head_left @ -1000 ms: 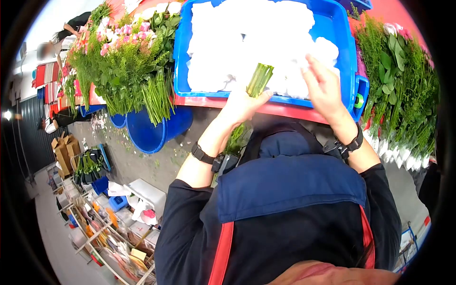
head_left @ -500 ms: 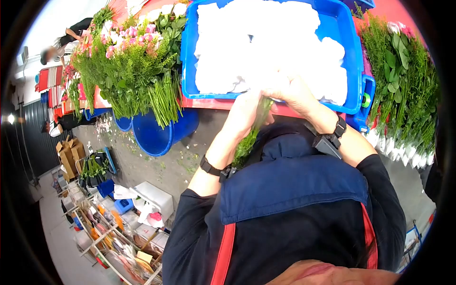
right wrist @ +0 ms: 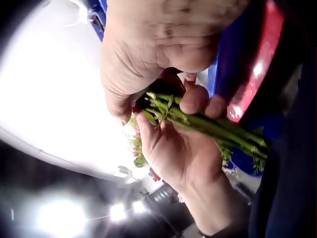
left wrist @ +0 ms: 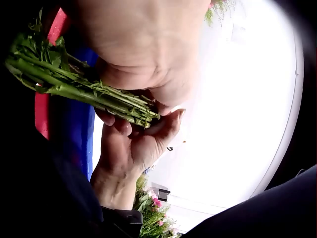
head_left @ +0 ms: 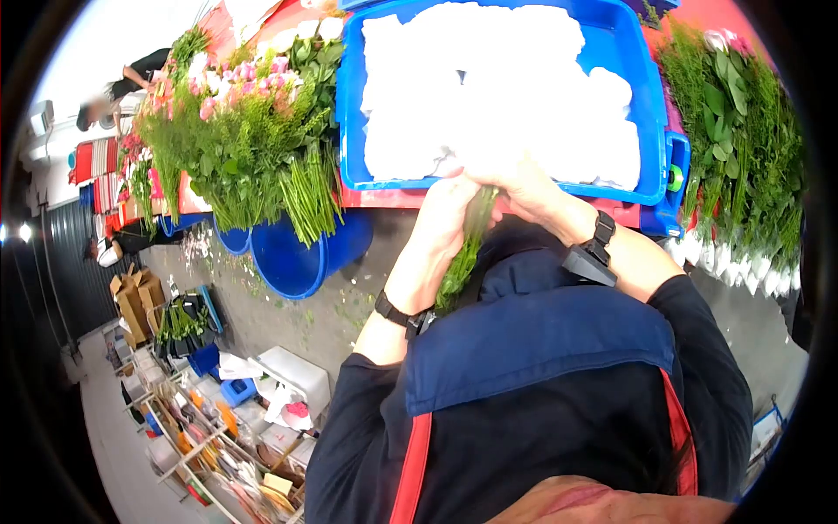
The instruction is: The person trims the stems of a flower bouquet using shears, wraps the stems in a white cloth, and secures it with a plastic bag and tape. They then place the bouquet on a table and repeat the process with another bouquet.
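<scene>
Stems (head_left: 467, 244) in a tight green bunch run lengthwise from the person's chest up toward the blue tray (head_left: 650, 113), cut ends at the tray's near rim. They are thin, leafy and even-cut. The left hand (head_left: 445, 214) grips the bunch; the right hand (head_left: 524, 188) curls over its cut ends.

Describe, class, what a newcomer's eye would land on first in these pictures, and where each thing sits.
First, the blue tray heaped with white material, on the red table at top centre. Just below its near rim, the left hand and right hand meet around a bundle of green stems. Bunches of pink flowers crowd the table's left side.
</scene>
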Action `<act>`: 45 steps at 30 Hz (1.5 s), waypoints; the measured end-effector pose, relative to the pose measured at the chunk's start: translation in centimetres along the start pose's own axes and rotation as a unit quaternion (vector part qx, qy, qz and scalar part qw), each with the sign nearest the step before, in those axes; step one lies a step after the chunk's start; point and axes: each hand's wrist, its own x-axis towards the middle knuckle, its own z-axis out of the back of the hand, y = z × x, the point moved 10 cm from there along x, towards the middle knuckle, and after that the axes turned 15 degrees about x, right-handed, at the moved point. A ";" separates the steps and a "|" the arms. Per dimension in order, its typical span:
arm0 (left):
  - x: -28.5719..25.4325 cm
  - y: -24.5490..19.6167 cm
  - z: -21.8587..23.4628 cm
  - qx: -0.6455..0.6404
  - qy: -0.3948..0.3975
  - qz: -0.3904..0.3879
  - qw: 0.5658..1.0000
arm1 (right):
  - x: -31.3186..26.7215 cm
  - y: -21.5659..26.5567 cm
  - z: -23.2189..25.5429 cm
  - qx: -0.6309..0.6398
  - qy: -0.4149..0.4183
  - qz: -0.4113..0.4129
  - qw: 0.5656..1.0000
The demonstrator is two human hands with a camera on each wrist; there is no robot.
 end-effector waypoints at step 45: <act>0.7 -2.5 -0.9 0.061 0.006 -0.011 0.998 | -1.3 4.8 5.6 -0.422 -0.118 0.146 0.887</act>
